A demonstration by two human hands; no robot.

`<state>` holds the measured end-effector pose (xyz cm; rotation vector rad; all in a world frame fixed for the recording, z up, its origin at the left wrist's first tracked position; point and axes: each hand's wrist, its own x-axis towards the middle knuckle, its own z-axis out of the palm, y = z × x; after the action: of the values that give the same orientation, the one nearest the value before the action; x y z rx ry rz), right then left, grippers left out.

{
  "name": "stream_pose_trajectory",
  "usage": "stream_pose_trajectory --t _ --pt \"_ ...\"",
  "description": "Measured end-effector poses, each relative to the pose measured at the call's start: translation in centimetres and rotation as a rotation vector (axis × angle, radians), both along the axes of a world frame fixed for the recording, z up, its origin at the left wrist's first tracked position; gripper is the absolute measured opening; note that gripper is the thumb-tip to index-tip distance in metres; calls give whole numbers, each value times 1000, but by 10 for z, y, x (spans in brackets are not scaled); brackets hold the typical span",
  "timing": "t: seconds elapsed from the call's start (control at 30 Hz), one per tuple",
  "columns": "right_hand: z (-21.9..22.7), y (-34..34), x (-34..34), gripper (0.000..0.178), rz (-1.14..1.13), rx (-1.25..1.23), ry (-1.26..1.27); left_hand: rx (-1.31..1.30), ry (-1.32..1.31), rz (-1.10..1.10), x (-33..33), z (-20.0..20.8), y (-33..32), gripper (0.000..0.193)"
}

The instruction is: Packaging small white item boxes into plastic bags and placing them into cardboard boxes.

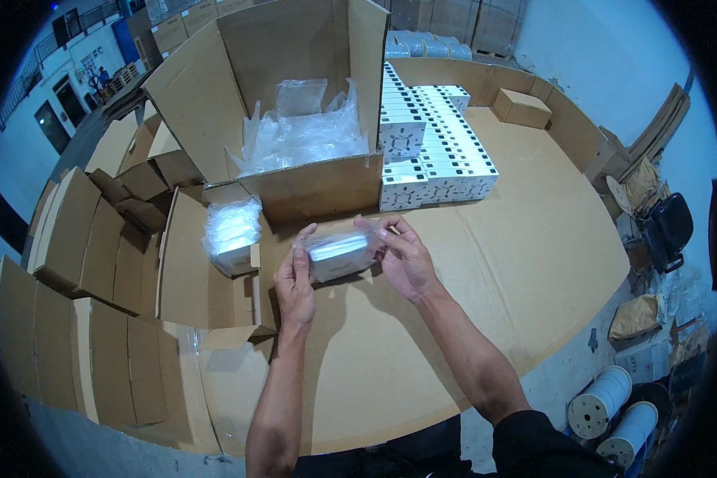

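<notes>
Pale blue wall [613,68] at right, grey floor [556,382], dark doorways [68,97] far left

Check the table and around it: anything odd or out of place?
Nothing stands out at the left hand and right hand, which hold a bagged white box. Right of the table, crumpled plastic lies loose among clutter, looking untidy against the neatly stacked boxes.

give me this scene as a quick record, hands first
left hand: holding left end of white box in clear bag
right hand: fingers at bag's right end
left: small open carton with plastic-wrapped stack
behind: large open carton of clear plastic bags
far right of it: stacked white boxes
</notes>
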<state>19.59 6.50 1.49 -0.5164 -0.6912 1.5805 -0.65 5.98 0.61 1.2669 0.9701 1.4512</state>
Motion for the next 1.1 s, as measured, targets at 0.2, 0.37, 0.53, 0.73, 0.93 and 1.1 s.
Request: stream_pose_trajectory --t 0.2,0.37,0.53,0.73,0.93,1.1 --pt "0 -2 -3 6 27 29 29 -10 -228 -19 7 -5 3 48" --pt "2 -9 -3 24 -14 90 -232 -31 -165 -102 10 1 -4 43" --pt "-5 -15 -13 45 -38 184 -518 -92 -22 -118 1 -8 -3 36" --pt "7 -26 -6 25 -10 125 -644 -153 31 -189 -9 -2 -6 22" --pt "11 -21 6 17 -38 311 -792 -15 76 -162 -11 11 -12 14" --pt "8 -19 7 9 -42 270 -677 -102 70 48 1 10 -23 16"
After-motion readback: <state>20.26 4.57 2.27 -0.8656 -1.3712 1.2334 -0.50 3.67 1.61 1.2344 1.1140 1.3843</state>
